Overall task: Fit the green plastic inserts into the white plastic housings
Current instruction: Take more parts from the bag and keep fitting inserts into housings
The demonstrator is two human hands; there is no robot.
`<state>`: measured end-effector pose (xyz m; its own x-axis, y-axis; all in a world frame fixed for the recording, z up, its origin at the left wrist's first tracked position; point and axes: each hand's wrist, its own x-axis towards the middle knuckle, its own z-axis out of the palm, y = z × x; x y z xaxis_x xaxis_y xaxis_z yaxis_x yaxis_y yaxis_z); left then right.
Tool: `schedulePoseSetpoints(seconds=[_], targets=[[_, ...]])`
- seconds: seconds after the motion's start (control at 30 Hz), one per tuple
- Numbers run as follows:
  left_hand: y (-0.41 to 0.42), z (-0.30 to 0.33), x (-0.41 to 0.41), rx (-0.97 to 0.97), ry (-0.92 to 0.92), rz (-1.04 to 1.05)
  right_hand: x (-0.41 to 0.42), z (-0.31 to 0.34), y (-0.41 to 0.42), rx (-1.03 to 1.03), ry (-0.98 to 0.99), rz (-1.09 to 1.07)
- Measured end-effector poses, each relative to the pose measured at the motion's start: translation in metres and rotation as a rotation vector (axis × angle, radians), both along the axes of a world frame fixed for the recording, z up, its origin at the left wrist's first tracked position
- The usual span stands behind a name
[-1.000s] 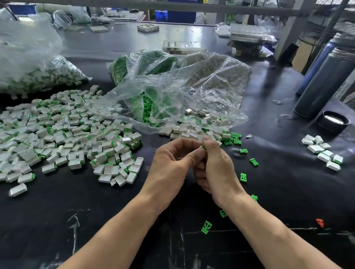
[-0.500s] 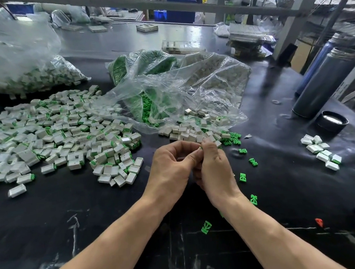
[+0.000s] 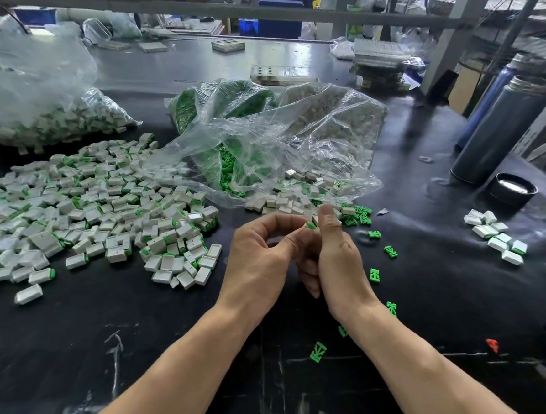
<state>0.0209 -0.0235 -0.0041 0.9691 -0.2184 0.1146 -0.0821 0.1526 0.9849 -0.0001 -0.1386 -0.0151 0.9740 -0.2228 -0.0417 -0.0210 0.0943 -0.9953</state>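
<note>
Since a second ago little has shifted: both hands stay together over the table (image 3: 144,331), left hand (image 3: 262,256) and right hand (image 3: 337,257) pinching one housing (image 3: 312,226) between fingertips, so squeeze its green insert in squarely until flush.

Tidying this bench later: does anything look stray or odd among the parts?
One small red piece lies alone near the table's right front edge, unlike the green and white parts. Several loose green inserts lie scattered around the hands, outside the bags.
</note>
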Motion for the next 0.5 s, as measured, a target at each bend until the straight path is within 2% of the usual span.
schedulePoseSetpoints(seconds=[0.13,0.27,0.5], targets=[[0.007,0.000,0.007,0.148,-0.094,0.092,0.001,0.001,-0.004,-0.162,-0.101,-0.076],[0.015,-0.002,0.010,0.206,-0.132,0.088,0.003,0.001,-0.008,-0.310,-0.177,-0.079],[0.019,-0.005,0.013,0.292,-0.147,0.065,0.003,0.002,-0.010,-0.363,-0.138,-0.066]])
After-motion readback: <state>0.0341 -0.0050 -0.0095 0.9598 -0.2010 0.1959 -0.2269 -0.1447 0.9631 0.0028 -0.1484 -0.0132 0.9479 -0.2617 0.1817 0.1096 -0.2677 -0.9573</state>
